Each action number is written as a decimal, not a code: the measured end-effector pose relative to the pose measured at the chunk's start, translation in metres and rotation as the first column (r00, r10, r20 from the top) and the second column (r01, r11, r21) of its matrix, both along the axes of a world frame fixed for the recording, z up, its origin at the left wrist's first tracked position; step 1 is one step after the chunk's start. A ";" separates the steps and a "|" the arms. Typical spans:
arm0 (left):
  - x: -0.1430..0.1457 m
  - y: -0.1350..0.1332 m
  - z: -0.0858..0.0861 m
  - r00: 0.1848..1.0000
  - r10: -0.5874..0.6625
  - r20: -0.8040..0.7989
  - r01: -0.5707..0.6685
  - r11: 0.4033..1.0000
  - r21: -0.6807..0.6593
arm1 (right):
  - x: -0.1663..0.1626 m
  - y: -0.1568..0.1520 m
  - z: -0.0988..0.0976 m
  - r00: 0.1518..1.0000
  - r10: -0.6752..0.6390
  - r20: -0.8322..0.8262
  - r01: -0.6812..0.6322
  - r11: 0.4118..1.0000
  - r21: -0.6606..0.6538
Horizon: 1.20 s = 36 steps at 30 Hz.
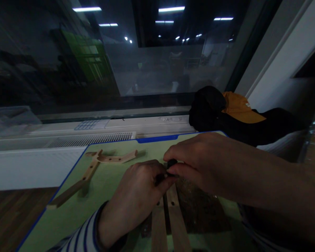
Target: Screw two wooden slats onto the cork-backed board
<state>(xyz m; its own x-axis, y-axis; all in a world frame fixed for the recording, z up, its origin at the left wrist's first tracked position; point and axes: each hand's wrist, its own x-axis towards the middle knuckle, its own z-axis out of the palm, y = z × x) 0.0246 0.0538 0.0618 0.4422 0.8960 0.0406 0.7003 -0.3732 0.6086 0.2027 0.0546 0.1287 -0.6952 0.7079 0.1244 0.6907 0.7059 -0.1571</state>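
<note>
My left hand [136, 196] and my right hand [199, 161] meet over the green mat [76, 210], fingers pinched together on a small black part [171, 163]. The part sits at the far end of two parallel wooden slats [170, 220] that run toward me. A dark flat piece [199, 206] lies under and right of the slats. A forked wooden piece [94, 168] with a long stem lies to the left, apart from both hands.
The mat has a blue border and lies on a wooden table [10, 217]. Behind it run a white radiator ledge [68, 140] and a dark window. A black bag with an orange cap [238, 108] sits at the back right.
</note>
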 end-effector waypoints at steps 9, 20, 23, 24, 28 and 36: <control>-0.003 0.003 -0.002 0.997 -0.079 0.014 0.079 0.995 -0.068 | -0.002 -0.001 0.001 0.998 -0.034 0.049 0.029 0.995 0.100; 0.001 0.002 0.001 0.999 0.040 -0.030 -0.039 0.999 0.006 | -0.002 -0.001 0.000 1.000 -0.013 -0.006 0.014 0.999 0.034; -0.001 0.002 0.000 0.999 0.037 -0.001 -0.037 0.999 0.006 | -0.001 -0.001 0.002 0.998 0.037 -0.048 -0.039 0.999 -0.029; -0.001 0.002 0.000 0.999 0.035 0.006 -0.035 0.999 0.011 | -0.001 -0.001 0.002 0.997 0.046 -0.055 -0.048 0.998 -0.044; -0.001 0.002 0.000 1.000 0.012 0.023 -0.012 1.000 0.027 | -0.002 0.000 0.003 0.996 0.055 -0.073 -0.060 0.996 -0.062; -0.002 0.004 0.000 0.997 -0.047 0.063 0.049 0.998 -0.027 | -0.003 0.003 -0.002 0.997 0.071 -0.038 -0.073 0.996 -0.060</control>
<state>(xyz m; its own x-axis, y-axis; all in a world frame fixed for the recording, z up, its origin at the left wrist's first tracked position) 0.0225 0.0574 0.0613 0.4824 0.8748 0.0446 0.6421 -0.3878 0.6613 0.1995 0.0573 0.1268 -0.7404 0.6636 0.1075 0.6319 0.7415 -0.2254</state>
